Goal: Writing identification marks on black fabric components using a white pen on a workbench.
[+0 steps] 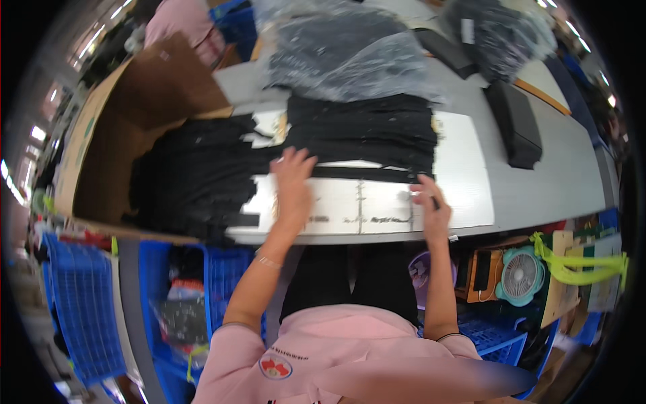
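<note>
Grey worktop [538, 182] under white folding board [377, 209], left hand [294, 185] flat, grip released, fingertips on folded black garment [363, 138] just ahead, right hand [431, 205] grip clenched on board's edge.

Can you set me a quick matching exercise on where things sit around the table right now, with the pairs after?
Things:
1. left hand
2. right hand
3. small fan
4. cardboard box

Places:
A. under the table, right
B. on the near edge of the black folded garment
C. left of the table, open
D. at the garment's right near corner

Pairs: 1-B, 2-D, 3-A, 4-C
</note>
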Tool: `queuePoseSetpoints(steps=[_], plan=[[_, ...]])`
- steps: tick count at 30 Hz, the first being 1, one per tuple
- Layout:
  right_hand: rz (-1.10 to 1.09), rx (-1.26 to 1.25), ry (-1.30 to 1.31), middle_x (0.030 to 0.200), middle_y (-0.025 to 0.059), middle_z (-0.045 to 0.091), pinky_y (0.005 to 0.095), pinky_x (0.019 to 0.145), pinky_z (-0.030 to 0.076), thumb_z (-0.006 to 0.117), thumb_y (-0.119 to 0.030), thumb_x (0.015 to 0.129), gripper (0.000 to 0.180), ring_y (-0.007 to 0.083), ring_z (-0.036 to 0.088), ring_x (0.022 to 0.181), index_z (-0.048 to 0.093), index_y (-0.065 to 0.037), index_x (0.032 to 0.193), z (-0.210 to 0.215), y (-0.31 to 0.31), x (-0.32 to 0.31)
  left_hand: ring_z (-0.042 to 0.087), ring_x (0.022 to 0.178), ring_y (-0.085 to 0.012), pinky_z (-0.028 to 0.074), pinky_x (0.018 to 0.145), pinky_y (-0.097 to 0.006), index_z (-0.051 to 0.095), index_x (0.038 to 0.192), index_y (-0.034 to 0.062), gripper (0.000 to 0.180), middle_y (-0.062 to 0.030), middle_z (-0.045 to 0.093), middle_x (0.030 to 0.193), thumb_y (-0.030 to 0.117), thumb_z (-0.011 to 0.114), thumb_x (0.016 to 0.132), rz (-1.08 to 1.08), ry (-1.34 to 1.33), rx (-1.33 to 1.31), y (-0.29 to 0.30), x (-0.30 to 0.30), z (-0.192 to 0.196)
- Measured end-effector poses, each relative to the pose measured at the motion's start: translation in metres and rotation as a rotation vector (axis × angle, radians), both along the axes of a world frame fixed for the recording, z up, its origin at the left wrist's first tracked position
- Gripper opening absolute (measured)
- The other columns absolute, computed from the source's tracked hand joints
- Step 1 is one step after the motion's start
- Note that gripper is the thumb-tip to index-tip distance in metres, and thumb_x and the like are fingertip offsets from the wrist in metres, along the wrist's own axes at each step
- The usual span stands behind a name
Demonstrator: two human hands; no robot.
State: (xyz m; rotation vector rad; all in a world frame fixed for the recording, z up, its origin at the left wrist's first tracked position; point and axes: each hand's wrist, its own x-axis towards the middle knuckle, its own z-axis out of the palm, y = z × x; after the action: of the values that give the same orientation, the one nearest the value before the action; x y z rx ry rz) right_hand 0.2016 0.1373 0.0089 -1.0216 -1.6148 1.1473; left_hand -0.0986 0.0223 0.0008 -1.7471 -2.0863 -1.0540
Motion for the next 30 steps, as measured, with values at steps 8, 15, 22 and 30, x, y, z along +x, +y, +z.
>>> queuePoseSetpoints(steps=[8, 15, 22, 30], plan=[[0.162, 0.771, -0.708, 0.143, 0.0085, 0.063, 0.0446, 0.111, 0.038, 0.070, -0.013, 0.094, 0.039, 0.0275, 0.051, 0.139, 0.062, -0.011, 0.133, -0.007, 0.010, -0.031, 0.046, 0.144, -0.0326, 0.017, 0.125, -0.057, 0.076, 0.110, 0.0103, 0.023, -0.0082, 0.067, 0.135, 0.005, 0.070, 0.089, 0.291, 0.077, -0.194, -0.056, -0.081, -0.002], [0.094, 0.744, -0.674, 0.133, 0.0111, 0.067, 0.0453, 0.112, 0.037, 0.068, -0.015, 0.096, 0.034, 0.0295, 0.053, 0.134, 0.062, -0.008, 0.129, -0.009, 0.035, -0.056, 0.061, 0.131, -0.0298, 0.029, 0.123, -0.052, 0.075, 0.099, 0.0075, 0.014, -0.0083, 0.073, 0.120, 0.003, 0.073, 0.085, 0.337, -0.129, 0.133, -0.065, -0.071, 0.012], [0.122, 0.682, -0.569, 0.129, 0.0112, 0.069, 0.0473, 0.114, 0.036, 0.072, -0.009, 0.091, 0.040, 0.0309, 0.055, 0.133, 0.063, -0.010, 0.130, -0.005, 0.032, -0.051, 0.066, 0.120, -0.0319, 0.040, 0.114, -0.056, 0.072, 0.103, 0.0041, 0.021, -0.0125, 0.072, 0.118, 0.004, 0.075, 0.082, -0.126, -0.062, 0.021, -0.056, 0.021, 0.007], [0.121, 0.644, -0.351, 0.125, 0.0116, 0.071, 0.0486, 0.105, 0.044, 0.075, -0.006, 0.089, 0.046, 0.0325, 0.066, 0.119, 0.062, -0.007, 0.134, 0.006, -0.074, -0.035, 0.058, 0.130, -0.0340, 0.041, 0.112, -0.049, 0.071, 0.119, 0.0002, 0.032, -0.0152, 0.068, 0.129, 0.009, 0.073, 0.088, -0.184, -0.120, -0.075, -0.026, 0.102, -0.006]])
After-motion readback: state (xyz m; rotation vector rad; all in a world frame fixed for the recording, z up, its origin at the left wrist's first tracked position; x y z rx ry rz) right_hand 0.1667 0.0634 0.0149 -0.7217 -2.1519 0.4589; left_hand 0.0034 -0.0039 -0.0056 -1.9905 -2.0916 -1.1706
